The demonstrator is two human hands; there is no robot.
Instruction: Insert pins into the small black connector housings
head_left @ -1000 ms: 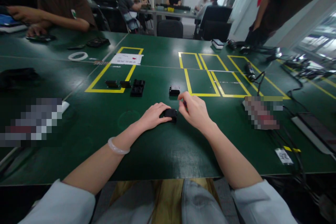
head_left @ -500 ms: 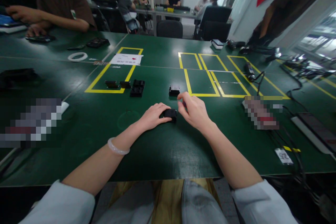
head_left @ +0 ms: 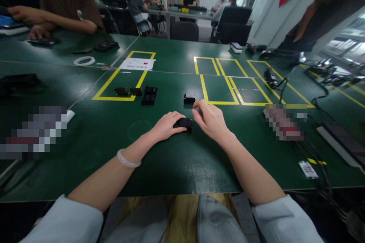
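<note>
Counter (head_left: 171,171) lies flat under the black block (head_left: 186,122), a firm base that deserves use: pressing the block down onto it seems steadier than working in the air. Nearer the body than the block, and to its left, a pale bracelet (head_left: 121,157) circles the left wrist; it should ride well back from the fingertips.

The left hand (head_left: 165,127) is partly closed, thumb on the near side and fingers on the far side of the block's left end. That pinch leaves the right end exposed, so it should be firm enough to stop twisting without covering more of the piece.

Just right of the block, the right hand (head_left: 212,119) is half curled, thumb parted from the forefinger. Whether something small sits between them, I cannot tell. Light, square pressure would suit such a small part better than a sideways shove.

Beyond the block, close to the right fingertips, stands a black part with a shiny top (head_left: 189,98); the knuckles need care there. Farther left of the block come a black molded holder (head_left: 149,95) and two upright dark panels (head_left: 121,90), easily toppled by a sweeping sleeve. Farthest, past them, lies a white paper sheet (head_left: 137,64).
</note>
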